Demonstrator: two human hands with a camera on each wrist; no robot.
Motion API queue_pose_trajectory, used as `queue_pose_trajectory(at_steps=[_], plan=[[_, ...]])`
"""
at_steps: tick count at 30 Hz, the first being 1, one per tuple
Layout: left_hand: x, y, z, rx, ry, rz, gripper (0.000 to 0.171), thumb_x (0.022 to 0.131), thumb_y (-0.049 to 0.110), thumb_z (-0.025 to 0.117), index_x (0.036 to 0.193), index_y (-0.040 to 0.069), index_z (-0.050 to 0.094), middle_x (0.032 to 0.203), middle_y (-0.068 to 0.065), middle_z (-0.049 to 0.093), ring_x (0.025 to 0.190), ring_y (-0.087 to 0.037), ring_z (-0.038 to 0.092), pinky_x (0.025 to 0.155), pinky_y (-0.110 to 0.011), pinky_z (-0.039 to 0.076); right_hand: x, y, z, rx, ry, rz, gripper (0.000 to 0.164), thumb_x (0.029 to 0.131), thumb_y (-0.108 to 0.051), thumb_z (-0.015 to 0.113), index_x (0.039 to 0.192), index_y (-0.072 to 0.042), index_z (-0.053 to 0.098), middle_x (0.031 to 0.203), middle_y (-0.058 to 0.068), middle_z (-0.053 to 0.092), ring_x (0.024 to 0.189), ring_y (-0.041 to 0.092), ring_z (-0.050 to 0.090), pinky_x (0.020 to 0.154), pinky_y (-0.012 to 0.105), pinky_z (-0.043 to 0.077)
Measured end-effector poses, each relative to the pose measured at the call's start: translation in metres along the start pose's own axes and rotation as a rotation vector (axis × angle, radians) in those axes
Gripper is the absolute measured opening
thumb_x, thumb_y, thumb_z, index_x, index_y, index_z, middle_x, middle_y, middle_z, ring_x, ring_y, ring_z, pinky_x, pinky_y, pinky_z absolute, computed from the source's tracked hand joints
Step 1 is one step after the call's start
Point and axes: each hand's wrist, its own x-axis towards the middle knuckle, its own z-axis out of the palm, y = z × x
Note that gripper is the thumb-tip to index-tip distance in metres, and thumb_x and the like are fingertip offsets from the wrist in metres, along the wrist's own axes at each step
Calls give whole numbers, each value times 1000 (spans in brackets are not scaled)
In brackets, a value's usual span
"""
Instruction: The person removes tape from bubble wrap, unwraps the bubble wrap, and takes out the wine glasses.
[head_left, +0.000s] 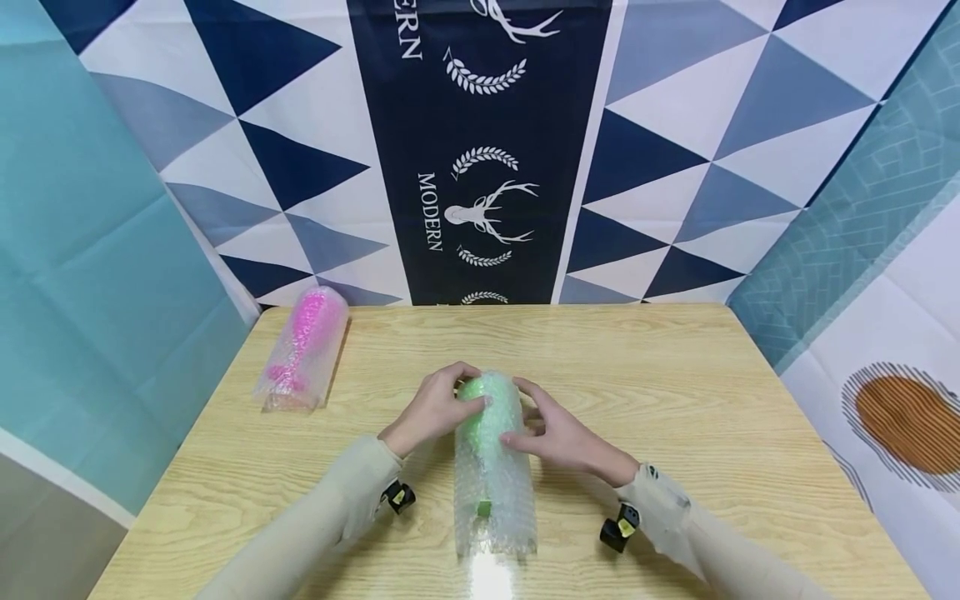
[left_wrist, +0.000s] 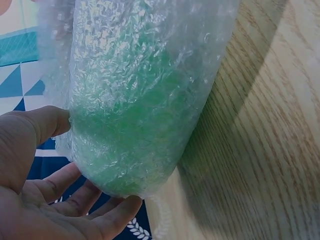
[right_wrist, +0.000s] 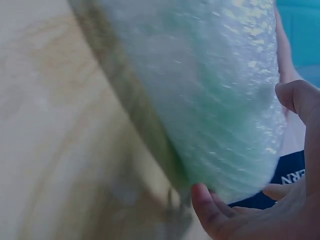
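Note:
A bubble-wrapped green object [head_left: 491, 458] lies lengthwise at the middle of the table. Its rounded far end is bright green, and a small green piece shows through the wrap near the loose near end. My left hand [head_left: 444, 402] grips the far end from the left, thumb on top. In the left wrist view, its fingers [left_wrist: 115, 215] curl around that end. From the right side, my right hand [head_left: 558, 429] holds the same bundle, with the thumb on top and the fingers along the side. The wrap blurs the shape inside.
A bubble-wrapped pink object [head_left: 303, 350] lies at the table's back left corner. Patterned cloth [head_left: 480, 150] hangs behind the wooden table [head_left: 645, 367], with more cloth at both sides. Dark wrist cameras sit on both sleeves.

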Motion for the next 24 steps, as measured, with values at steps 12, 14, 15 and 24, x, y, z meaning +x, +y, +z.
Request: queue_pose_trajectory(at_steps=[12,14,15,24], plan=[[1,3,2,57,2,11,42,92,23,75,128,5,65,123,-11,69,110,-27,64,93,-42,56,24,-23,-19,-111,143,-63,64,98,-30,70,152,-8,46,158,20,42,138,47,49,105,54,52],[1,3,2,58,4,6,42,92,23,75,128,4,65,123,-11,69,110,-27,64,93,-41,56,28,-27,-19,-133,164,-85,57,98,-26,70,147,-5,52,154,21,47,136,48,51,103,53,54],[1,4,2,59,5,5,42,92,23,75,128,4,65,123,-11,69,109,-26,64,93,-41,56,31,-29,-19,-137,173,-91,53,98,-24,70,144,-4,55,153,21,49,134,47,52,102,53,55],[3,6,3,72,9,24,42,91,20,75,127,3,65,123,-12,70,109,-25,64,94,-42,55,46,-40,-15,-229,201,-153,33,97,-17,71,125,1,70,133,19,67,122,42,63,90,43,62]])
